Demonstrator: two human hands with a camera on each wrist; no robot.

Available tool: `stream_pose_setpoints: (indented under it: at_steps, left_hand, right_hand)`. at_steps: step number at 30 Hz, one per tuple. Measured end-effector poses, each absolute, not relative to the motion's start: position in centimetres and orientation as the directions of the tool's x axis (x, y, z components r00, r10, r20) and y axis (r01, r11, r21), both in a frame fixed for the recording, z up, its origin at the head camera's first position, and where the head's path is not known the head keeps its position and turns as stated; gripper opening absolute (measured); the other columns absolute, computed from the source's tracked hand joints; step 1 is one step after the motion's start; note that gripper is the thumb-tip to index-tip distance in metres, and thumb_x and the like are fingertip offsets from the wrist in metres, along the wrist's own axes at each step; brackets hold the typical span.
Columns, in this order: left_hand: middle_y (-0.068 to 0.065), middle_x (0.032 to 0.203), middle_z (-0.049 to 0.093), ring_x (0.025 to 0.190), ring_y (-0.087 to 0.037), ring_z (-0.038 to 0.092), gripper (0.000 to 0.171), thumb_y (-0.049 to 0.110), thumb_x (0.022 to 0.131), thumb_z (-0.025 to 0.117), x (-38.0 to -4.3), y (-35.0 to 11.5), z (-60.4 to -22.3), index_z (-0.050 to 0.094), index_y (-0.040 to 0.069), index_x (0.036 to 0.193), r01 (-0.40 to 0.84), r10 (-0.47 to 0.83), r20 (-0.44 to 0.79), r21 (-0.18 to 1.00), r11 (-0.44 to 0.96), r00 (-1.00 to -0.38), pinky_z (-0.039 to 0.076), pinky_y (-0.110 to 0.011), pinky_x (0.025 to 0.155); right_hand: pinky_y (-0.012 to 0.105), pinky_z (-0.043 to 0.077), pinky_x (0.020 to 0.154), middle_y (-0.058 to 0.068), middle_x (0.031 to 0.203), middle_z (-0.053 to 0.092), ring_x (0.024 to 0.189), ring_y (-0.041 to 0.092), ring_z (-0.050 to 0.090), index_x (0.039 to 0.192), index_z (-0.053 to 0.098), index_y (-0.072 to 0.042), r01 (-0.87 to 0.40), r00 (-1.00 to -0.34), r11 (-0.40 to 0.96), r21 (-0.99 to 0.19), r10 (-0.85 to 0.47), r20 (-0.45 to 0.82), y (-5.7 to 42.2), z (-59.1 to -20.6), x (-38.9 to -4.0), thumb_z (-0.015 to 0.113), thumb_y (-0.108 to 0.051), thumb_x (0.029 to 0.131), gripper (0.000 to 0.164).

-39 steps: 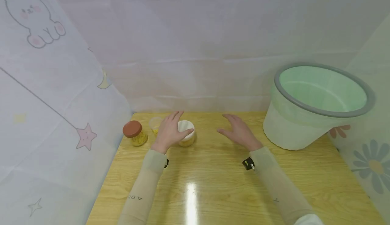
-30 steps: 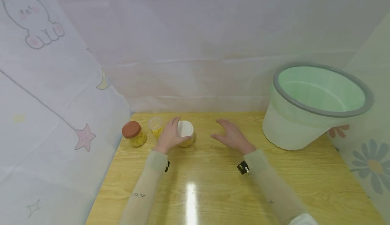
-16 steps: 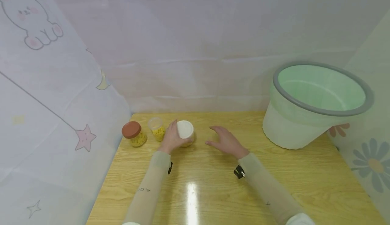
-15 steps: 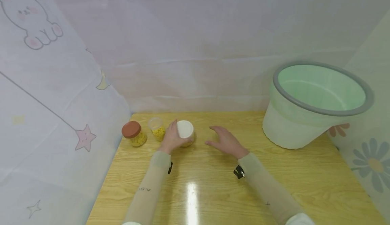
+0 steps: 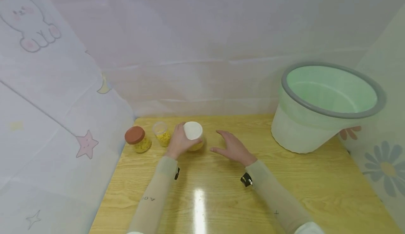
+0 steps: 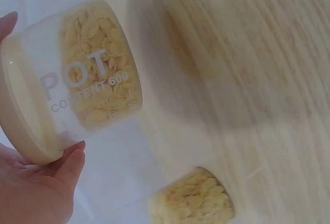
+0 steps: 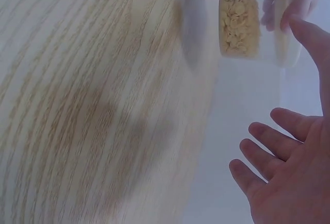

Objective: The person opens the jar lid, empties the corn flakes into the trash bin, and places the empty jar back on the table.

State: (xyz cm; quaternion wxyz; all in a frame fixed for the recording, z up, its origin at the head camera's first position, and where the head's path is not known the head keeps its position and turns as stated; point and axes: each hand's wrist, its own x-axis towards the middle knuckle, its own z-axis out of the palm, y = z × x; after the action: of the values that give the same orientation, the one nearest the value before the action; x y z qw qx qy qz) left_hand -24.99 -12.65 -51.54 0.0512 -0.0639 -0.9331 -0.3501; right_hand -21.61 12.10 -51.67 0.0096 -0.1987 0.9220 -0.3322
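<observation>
Small nook, homelike in look, though whether it is in a home cannot be told: pale, creased sheets (image 5: 202, 51), printed with a rabbit (image 5: 30, 21) at upper left, a pink star (image 5: 87, 144) at left and a blue-grey flower (image 5: 386, 169) at lower right, enclose three sides of a wood-grain desk (image 5: 227, 202)

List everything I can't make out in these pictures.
- Head: the floor inside the bucket, hidden by its near wall.
- Head: the lettering on the left sleeve, too small to read.
- Left wrist: the small marks on the held jar, too blurred.
- Left wrist: the top of the second container, cut off by the bottom edge.
- Right wrist: part of the right hand, cut off by the frame edges.
</observation>
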Motion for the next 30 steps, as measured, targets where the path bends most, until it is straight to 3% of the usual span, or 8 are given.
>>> stream_pose_setpoints:
  at_steps: [8,17,26,30]
  left_hand:
    - [-0.009,0.122,0.047,0.103,-0.024,0.051,0.115,0.073,0.053,0.074,-24.2,-12.1,-49.5,0.035,0.004,0.138,0.156,0.082,0.145,0.632,0.759,-0.986,0.048,-0.042,0.081]
    - [-0.001,0.114,0.049,0.095,-0.018,0.052,0.108,0.076,0.052,0.071,-23.0,-10.2,-46.6,0.040,0.011,0.132,0.217,0.090,0.229,0.625,0.750,-0.969,0.048,-0.037,0.073]
    - [0.004,0.110,0.045,0.089,-0.012,0.049,0.106,0.081,0.052,0.067,-21.3,-8.5,-43.5,0.041,0.011,0.128,0.307,0.146,0.297,0.617,0.724,-0.944,0.047,-0.031,0.067]
    - [0.006,0.107,0.045,0.088,-0.011,0.048,0.104,0.081,0.050,0.067,-20.3,-7.7,-42.5,0.042,0.012,0.125,0.341,0.164,0.324,0.627,0.701,-0.932,0.046,-0.029,0.066]
  right_hand:
    - [0.048,0.033,0.101,0.008,0.143,0.038,0.130,0.028,0.034,0.145,0.032,-0.011,-0.356,-0.922,0.702,-0.617,-0.372,0.109,11.9,-51.5,-21.5,0.065,-0.065,0.074,0.095]
    - [0.048,0.032,0.102,0.002,0.147,0.031,0.132,0.022,0.031,0.148,0.024,-0.016,-0.337,-0.930,0.654,-0.677,-0.343,0.132,10.8,-50.3,-20.8,0.070,-0.071,0.063,0.112]
    - [0.048,0.032,0.101,-0.012,0.145,0.029,0.130,0.014,0.031,0.147,0.011,-0.038,-0.403,-0.905,0.474,-0.783,-0.332,0.265,9.9,-49.1,-20.5,0.084,-0.053,0.059,0.115]
    - [0.042,0.039,0.096,-0.008,0.137,0.042,0.122,0.012,0.041,0.146,0.021,-0.033,-0.405,-0.908,0.400,-0.822,-0.283,0.309,9.6,-48.5,-20.1,0.087,-0.049,0.056,0.113]
